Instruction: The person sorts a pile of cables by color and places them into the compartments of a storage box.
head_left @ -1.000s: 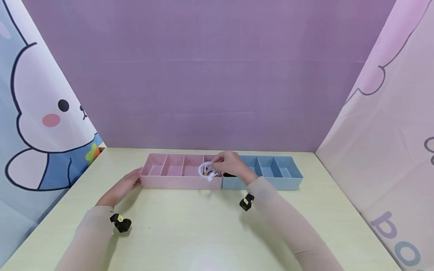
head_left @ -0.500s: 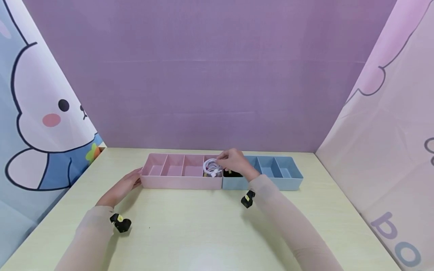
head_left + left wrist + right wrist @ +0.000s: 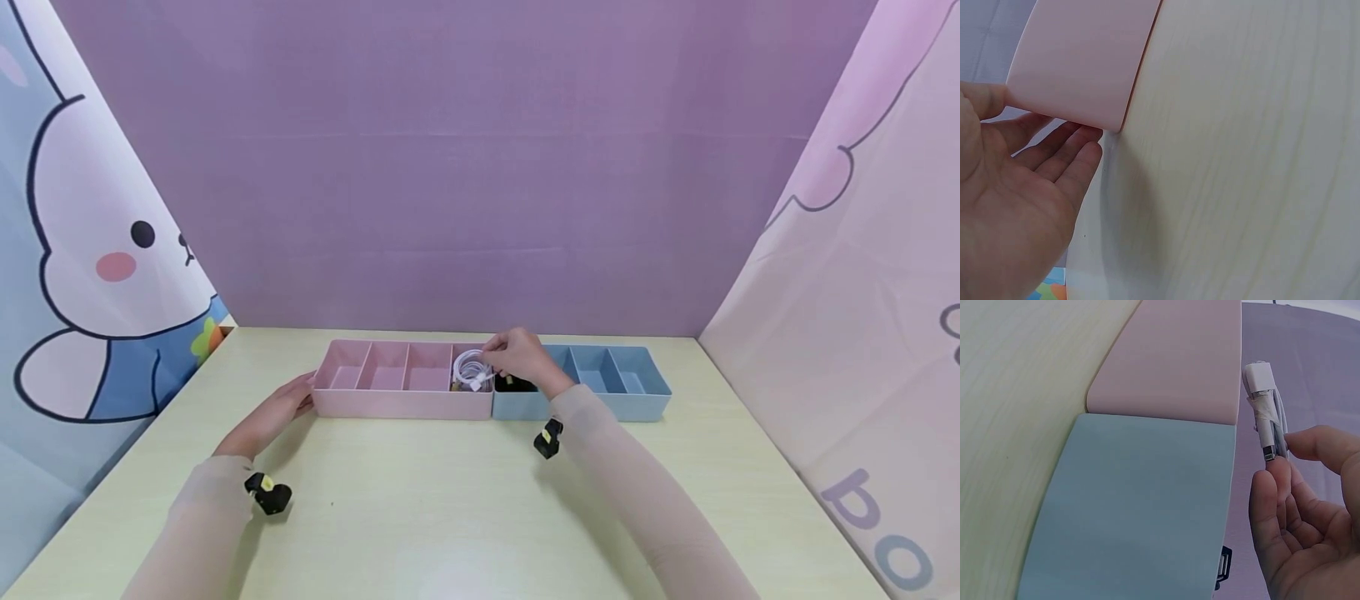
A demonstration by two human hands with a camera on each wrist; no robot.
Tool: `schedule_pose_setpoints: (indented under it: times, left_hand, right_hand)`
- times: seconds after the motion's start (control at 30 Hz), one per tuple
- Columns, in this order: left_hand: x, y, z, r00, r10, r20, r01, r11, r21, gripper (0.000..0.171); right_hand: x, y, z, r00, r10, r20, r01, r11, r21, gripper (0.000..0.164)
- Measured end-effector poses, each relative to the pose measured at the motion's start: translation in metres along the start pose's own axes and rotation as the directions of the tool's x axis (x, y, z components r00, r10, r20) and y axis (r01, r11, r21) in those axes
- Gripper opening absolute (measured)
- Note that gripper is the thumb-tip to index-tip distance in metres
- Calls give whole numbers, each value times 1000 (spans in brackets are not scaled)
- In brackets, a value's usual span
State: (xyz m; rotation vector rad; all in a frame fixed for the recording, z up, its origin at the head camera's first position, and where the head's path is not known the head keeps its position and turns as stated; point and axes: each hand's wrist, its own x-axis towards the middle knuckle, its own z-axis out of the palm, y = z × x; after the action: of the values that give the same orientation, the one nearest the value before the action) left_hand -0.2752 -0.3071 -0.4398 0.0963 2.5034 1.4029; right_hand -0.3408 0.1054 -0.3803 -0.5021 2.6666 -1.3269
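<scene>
A coiled white charging cable (image 3: 468, 369) hangs from the fingertips of my right hand (image 3: 521, 357), over the rightmost compartment of a pink divided box (image 3: 401, 405). The right wrist view shows thumb and finger pinching the white cable (image 3: 1262, 406), with its metal plug pointing down and the coil above the box's rim. At the box's left end, my left hand (image 3: 273, 415) touches the outer wall with fingers nearly straight, as the left wrist view of the left hand (image 3: 1022, 194) confirms. Partly behind the cable, small items in that compartment cannot be made out.
A blue divided box (image 3: 592, 407) stands end to end with the pink one. Dark items (image 3: 512, 384) lie in its leftmost compartment, and a black buckle-like piece (image 3: 1225, 565) pokes past its rim. A purple backdrop (image 3: 480, 208) rises behind the pale table (image 3: 420, 508).
My right hand has moved slightly right and back with the cable, which went from over the box's front edge to above the rightmost pink compartment. The left hand keeps its place.
</scene>
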Motion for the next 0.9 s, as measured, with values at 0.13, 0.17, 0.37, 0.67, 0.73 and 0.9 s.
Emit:
schedule_pose_setpoints:
  times: [0.13, 0.17, 0.37, 0.67, 0.73, 0.9]
  left_hand:
    - [0, 0, 0, 1000, -7, 0, 7, 1000, 7, 76]
    - [1, 0, 0, 1000, -10, 1, 10, 1000, 9, 76]
    - [0, 1, -1, 1000, -12, 1, 12, 1000, 14, 77]
    - [1, 0, -1, 1000, -11, 3, 11, 1000, 7, 76]
    - [1, -1, -1, 1000, -11, 4, 11, 1000, 7, 76]
    - [1, -1, -1, 1000, -11, 4, 11, 1000, 4, 76]
  right_hand:
    - [0, -1, -1, 1000, 2, 8, -2, 1000, 2, 24]
    - [0, -1, -1, 1000, 2, 9, -2, 1000, 2, 25]
    - [0, -4, -4, 1000, -24, 18, 24, 1000, 7, 33]
    - [-3, -8, -4, 998, -45, 35, 45, 999, -10, 35]
    - [-5, -8, -5, 998, -50, 46, 50, 999, -7, 36]
    - [-8, -7, -6, 995, -74, 60, 73, 997, 4, 34]
